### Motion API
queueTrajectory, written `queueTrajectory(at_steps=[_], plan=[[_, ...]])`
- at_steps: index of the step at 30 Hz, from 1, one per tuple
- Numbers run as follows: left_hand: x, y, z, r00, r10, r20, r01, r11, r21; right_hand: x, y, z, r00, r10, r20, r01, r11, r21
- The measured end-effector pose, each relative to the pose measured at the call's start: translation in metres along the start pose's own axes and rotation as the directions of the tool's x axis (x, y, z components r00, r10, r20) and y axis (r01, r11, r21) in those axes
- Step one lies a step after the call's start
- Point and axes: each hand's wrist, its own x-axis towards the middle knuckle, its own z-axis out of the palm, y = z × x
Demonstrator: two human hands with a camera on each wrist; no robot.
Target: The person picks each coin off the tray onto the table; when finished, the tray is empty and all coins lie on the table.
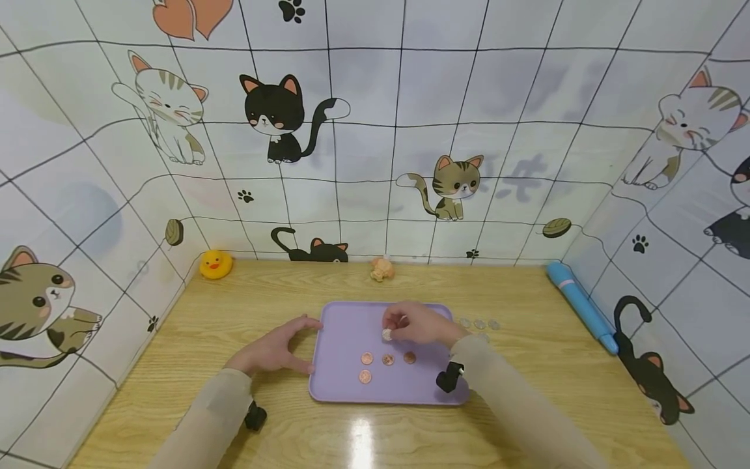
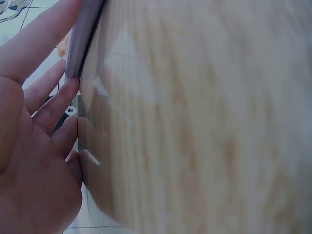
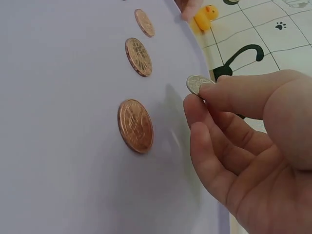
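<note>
Head view: the right hand point(image 1: 415, 323) is pinching a silver coin point(image 1: 387, 334) between thumb and fingertip above the purple tray point(image 1: 346, 326), where four copper coins point(image 1: 388, 359) are lying. The left hand point(image 1: 272, 346) is touching the tray's left edge with loosely extended fingers, gripping nothing. More silver coins point(image 1: 480, 324) are lying on the tabletop point(image 1: 263, 293) just beside the tray's right edge, near its back corner.
</note>
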Motion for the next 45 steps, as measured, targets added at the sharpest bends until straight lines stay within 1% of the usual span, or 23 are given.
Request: queueTrajectory(at_steps=[4, 9, 12, 16, 19, 22, 26, 32, 38, 42, 45], plan=[[0.0, 0.001, -0.001, 1.0, 0.0, -0.005, 0.0, 1.0, 0.012, -0.006, 0.002, -0.006, 1.0, 0.002, -0.006, -0.002, 1.0, 0.022], [0.0, 0.001, -0.002, 1.0, 0.011, -0.003, -0.011, 1.0, 0.025, -0.014, 0.004, -0.014, 1.0, 0.005, -0.027, -0.005, 1.0, -0.001], [0.0, 0.001, -0.002, 1.0, 0.008, -0.002, -0.008, 1.0, 0.025, -0.019, 0.007, -0.017, 0.999, -0.007, -0.045, 0.006, 1.0, -0.003], [0.001, 0.001, -0.002, 1.0, 0.015, 0.003, -0.015, 0.999, 0.029, -0.028, 0.01, -0.023, 0.998, -0.01, -0.069, 0.011, 1.0, 0.023], [0.002, 0.0, -0.002, 1.0, 0.022, 0.008, -0.022, 0.999, 0.03, -0.036, 0.012, -0.028, 0.996, 0.005, -0.085, 0.0, 0.999, 0.052], [0.002, -0.001, -0.002, 1.0, 0.013, 0.01, -0.013, 1.0, 0.017, -0.044, 0.017, -0.033, 0.994, 0.025, -0.102, -0.017, 0.997, 0.079], [0.002, -0.002, -0.001, 1.0, 0.013, 0.007, -0.013, 1.0, 0.008, -0.055, 0.025, -0.04, 0.99, 0.055, -0.132, -0.044, 0.995, 0.089], [0.001, -0.001, 0.0, 1.0, 0.012, 0.005, -0.012, 1.0, 0.008, -0.074, 0.032, -0.048, 0.981, 0.091, -0.169, -0.075, 0.992, 0.102], [0.0, -0.001, 0.0, 1.0, 0.004, 0.006, -0.004, 1.0, 0.0, -0.091, 0.035, -0.058, 0.976, 0.14, -0.168, -0.112, 0.98, 0.164], [0.0, -0.001, 0.0, 1.0, 0.006, 0.007, -0.006, 1.0, 0.003, -0.101, 0.045, -0.063, 0.974, 0.135, -0.181, -0.102, 0.979, 0.179], [0.0, -0.001, 0.0, 1.0, 0.005, 0.006, -0.005, 1.0, 0.006, -0.109, 0.051, -0.068, 0.972, 0.118, -0.202, -0.086, 0.984, 0.157]])
